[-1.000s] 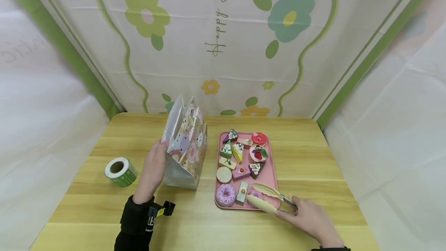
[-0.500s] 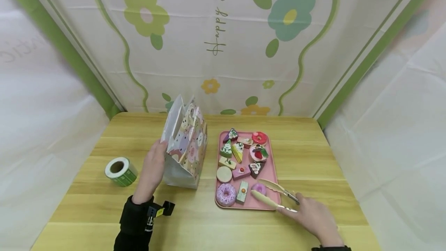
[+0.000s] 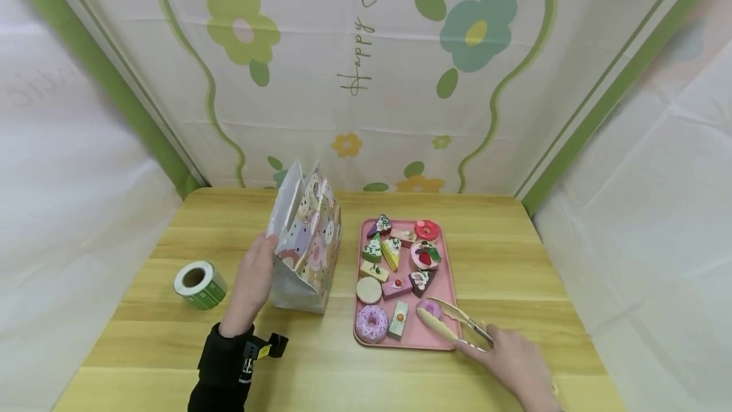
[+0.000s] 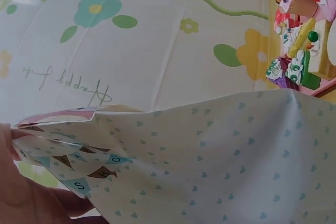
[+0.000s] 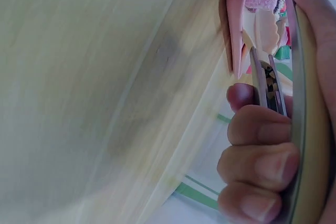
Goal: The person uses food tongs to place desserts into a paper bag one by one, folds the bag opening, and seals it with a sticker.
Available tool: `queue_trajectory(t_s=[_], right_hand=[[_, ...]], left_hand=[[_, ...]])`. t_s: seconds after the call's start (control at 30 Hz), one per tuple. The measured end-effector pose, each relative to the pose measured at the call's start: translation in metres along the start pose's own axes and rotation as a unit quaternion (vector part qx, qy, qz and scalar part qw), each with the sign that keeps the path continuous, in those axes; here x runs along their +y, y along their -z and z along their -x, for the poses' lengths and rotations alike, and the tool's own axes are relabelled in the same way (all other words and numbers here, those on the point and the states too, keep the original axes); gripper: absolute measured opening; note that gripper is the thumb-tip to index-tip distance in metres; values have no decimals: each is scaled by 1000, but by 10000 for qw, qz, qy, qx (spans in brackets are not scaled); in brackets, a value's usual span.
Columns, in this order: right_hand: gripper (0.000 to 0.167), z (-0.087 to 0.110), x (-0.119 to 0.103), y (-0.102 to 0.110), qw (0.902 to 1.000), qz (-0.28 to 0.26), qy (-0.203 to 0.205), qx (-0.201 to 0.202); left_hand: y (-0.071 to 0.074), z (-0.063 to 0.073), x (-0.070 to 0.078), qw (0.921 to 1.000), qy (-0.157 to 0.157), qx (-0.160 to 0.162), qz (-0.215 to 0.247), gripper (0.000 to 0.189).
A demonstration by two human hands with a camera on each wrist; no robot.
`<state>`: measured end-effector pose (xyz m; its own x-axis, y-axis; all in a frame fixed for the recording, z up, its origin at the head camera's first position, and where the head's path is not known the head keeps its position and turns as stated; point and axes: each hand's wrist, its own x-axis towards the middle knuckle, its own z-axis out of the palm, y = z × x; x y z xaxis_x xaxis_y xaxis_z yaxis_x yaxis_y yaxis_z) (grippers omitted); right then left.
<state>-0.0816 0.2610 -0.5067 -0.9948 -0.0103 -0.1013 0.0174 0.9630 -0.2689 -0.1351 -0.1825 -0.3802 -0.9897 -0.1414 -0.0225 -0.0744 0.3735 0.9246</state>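
Note:
At the left, a patterned paper bag [image 3: 311,253] with cartoon animals stands upright, its mouth open at the top. My left hand [image 3: 248,285] grips its near side edge; in the left wrist view the thumb and fingers pinch the bag's heart-printed paper [image 4: 226,156]. My right hand [image 3: 511,358] holds metal tongs [image 3: 466,326] with cream tips, fingers wrapped round the handles. The tips lie on either side of a small round purple-pink toy sweet [image 3: 427,307], over the near right corner of the pink tray [image 3: 426,341]. One tip partly covers it.
Several toy cakes sit on the tray, including a sprinkled purple donut [image 3: 372,324], a red donut [image 3: 426,230] and a pale green cake bar [image 3: 398,318]. A label roll [image 3: 200,285] stands left of the bag. Floral cloth [image 3: 400,113] hangs behind the wooden table [image 3: 497,253].
The tongs and the small purple-pink sweet have shifted slightly right and away from the tray's front edge. My left hand and the bag stay in place.

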Motion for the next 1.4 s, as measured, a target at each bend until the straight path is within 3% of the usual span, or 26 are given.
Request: queue_trajectory(t_s=[0.47, 0.93, 1.4], right_hand=[[69, 2, -4, 4, 9981, -123, -215, -570], [72, 3, -13, 3, 9977, -208, -305, -563], [72, 3, -9, 3, 9986, -186, -230, -447]], left_hand=[[0, 2, -7, 9998, -151, -86, -32, 61], [5, 1, -2, 9996, -119, -26, -259, 61], [20, -1, 6, 9977, -227, -542, -341, 59]])
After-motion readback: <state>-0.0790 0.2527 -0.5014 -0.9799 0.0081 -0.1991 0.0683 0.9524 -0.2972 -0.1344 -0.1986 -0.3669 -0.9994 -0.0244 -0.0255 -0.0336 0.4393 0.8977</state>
